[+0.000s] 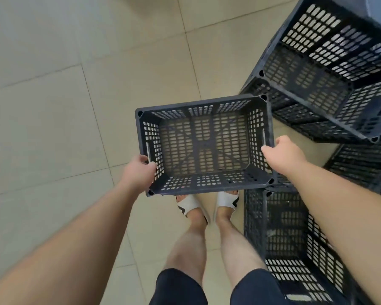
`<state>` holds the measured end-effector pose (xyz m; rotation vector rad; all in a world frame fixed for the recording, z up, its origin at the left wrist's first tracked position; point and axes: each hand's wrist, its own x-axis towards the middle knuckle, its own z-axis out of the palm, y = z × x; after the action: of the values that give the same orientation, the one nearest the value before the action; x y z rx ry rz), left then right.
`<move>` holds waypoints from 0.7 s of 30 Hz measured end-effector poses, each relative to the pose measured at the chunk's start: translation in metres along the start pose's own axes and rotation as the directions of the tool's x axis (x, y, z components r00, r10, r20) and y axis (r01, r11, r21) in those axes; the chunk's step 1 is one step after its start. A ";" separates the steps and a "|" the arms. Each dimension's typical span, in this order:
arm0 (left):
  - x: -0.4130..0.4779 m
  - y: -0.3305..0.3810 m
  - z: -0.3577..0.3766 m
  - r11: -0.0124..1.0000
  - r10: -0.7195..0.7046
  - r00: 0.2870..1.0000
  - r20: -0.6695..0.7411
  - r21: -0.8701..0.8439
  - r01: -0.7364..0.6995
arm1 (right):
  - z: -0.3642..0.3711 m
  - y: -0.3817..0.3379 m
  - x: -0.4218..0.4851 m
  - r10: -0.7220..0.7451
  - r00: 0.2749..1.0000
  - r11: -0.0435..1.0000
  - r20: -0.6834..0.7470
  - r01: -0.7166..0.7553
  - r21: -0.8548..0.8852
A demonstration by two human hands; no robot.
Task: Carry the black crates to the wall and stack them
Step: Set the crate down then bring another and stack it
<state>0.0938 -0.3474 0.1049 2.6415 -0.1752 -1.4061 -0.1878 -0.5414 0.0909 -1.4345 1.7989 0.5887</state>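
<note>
Both hands gripped one black crate (pixel 204 144) by its short ends. The left hand (pixel 139 172), at centre left of the frame, curled over the rim beside the handle slot, thumb on the inner wall. The right hand (pixel 280 154), right of centre, closed its fingers on the opposite rim. The crate hung level in mid-frame, clear of the floor (pixel 53 106), above the person's sandalled feet (pixel 191 208), which showed through its base.

It was probably light for its bulk. The walls and bottom were more hole than plastic and it carried nothing. The moulded shell looked stiff enough to keep its shape when lifted from two ends. The matte plastic seemed unlikely to slip from dry hands. The thickened rim and the slot cut into each short wall were the natural holds, since they keep the load balanced between the arms. Dropping it would likely do little harm.

In looks it was a dark grey-black rectangular box with its top open. Rows of small oblong perforations pierced all four walls. A grid base was braced by an X-shaped rib, and there was a round socket at each corner of the rim.

More crates of the same pattern waited nearby. A stacked pair (pixel 317 69) sat tilted in the upper right. Another crate (pixel 284 238) stood in the lower right, just beside the right forearm. A further one (pixel 365 164) showed at the right edge. No wall could be made out for certain.
</note>
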 end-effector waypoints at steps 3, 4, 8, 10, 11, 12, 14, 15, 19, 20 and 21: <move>0.042 -0.008 0.017 0.999 -0.017 0.999 -0.032 -0.042 0.015 | 0.020 0.007 0.038 0.018 1.000 1.000 -0.025 -0.018 0.002; 0.055 -0.011 0.023 0.998 -0.023 0.998 -0.052 -0.053 0.020 | 0.026 0.008 0.049 0.030 0.998 1.000 -0.047 -0.029 0.008; 0.099 -0.017 0.042 0.994 -0.048 0.987 -0.154 -0.100 0.033 | 0.049 0.016 0.089 0.074 0.987 0.997 -0.140 -0.071 0.024; 0.118 -0.020 0.048 0.988 -0.075 0.978 -0.194 -0.144 0.047 | 0.057 0.018 0.108 0.093 0.980 0.995 -0.173 -0.087 0.045; 0.127 -0.023 0.052 0.985 -0.088 0.976 -0.201 -0.164 0.055 | 0.062 0.019 0.117 0.102 0.978 0.994 -0.180 -0.093 0.056; 0.136 -0.026 0.056 0.981 -0.101 0.974 -0.202 -0.183 0.064 | 0.065 0.019 0.126 0.104 0.978 0.993 -0.183 -0.093 0.067; 0.150 -0.029 0.065 0.973 -0.122 0.971 -0.207 -0.217 0.076 | 0.071 0.018 0.140 0.107 0.978 0.992 -0.178 -0.093 0.088; 0.156 -0.030 0.069 0.971 -0.130 0.969 -0.210 -0.225 0.081 | 0.074 0.017 0.145 0.114 0.979 0.990 -0.167 -0.098 0.099; 0.178 -0.035 0.075 0.948 -0.203 0.958 -0.200 -0.285 0.142 | 0.085 0.017 0.164 0.139 0.974 0.971 -0.181 -0.098 0.219; 0.183 -0.037 0.076 0.942 -0.212 0.960 -0.182 -0.301 0.151 | 0.088 0.021 0.171 0.138 0.972 0.964 -0.193 -0.087 0.253; 0.187 -0.039 0.076 0.937 -0.213 0.964 -0.159 -0.312 0.156 | 0.091 0.026 0.181 0.141 0.969 0.958 -0.202 -0.082 0.274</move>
<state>0.1362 -0.3463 -0.0962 2.5666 0.2932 -1.1116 -0.2054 -0.5777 -0.1091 -1.2599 2.0558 0.2382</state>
